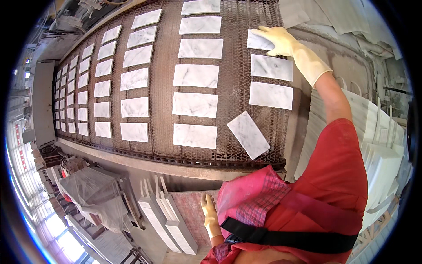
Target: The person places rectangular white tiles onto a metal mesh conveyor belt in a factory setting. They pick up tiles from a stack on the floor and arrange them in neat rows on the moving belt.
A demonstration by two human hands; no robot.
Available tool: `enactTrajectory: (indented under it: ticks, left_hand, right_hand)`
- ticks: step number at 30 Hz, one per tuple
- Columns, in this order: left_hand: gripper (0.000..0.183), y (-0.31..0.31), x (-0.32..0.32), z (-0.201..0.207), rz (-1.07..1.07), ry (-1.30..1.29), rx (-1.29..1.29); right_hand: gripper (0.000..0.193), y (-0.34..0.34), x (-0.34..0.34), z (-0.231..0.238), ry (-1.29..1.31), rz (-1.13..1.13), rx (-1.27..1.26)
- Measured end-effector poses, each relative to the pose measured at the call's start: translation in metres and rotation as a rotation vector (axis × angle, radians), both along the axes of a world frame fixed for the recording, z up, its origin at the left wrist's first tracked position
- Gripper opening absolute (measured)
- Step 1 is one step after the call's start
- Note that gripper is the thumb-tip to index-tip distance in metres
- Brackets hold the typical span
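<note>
My right hand, in a pale yellow rubber glove, spans a white grey-veined marble tile at the far right of a brown mesh conveyor belt. Its spread fingers and thumb reach across the tile's two long edges, and the palm hides the right end. Nearer to me in the same column lie two more marble tiles. Closer still, one tilted marble tile rests askew. My left hand, gloved alike, hangs low beside my body with loosely bent fingers and nothing visible in it.
Columns of marble tiles cover the belt toward the left. A metal rail edges its near side. White slabs and a reddish board stand near my left hand. Large pale slabs stand at right; plastic-wrapped material sits lower left.
</note>
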State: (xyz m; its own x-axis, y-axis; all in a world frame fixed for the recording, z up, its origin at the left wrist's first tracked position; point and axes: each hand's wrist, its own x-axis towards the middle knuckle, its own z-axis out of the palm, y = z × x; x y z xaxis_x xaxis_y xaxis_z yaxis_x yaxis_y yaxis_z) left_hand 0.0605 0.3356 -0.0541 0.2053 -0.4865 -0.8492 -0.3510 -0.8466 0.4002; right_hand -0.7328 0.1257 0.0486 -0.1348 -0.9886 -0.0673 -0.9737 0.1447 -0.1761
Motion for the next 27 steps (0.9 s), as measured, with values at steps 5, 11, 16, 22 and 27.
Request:
enactTrajectory:
  ticks: [5,11,16,22,27]
  left_hand:
    - [0.073,-0.004,-0.007,-0.004,-0.014,0.000,-0.006]
    - [0.073,-0.020,-0.019,-0.001,-0.097,0.062,-0.020]
    - [0.074,-0.013,-0.004,-0.015,-0.141,0.105,-0.044]
    - [0.075,-0.021,0.010,-0.060,-0.031,0.187,-0.042]
    - [0.078,-0.007,0.034,-0.069,-0.042,0.127,-0.062]
  right_hand:
    - [0.109,-0.006,0.006,0.000,0.061,-0.004,0.080]
    - [0.092,0.019,0.034,0.010,0.177,-0.159,0.053]
    - [0.083,0.074,0.138,0.034,0.029,-0.218,-0.116]
    - [0.097,0.160,0.293,0.051,-0.355,-0.306,0.099]
    - [0.108,0.160,0.370,0.020,-0.261,-0.466,0.138]
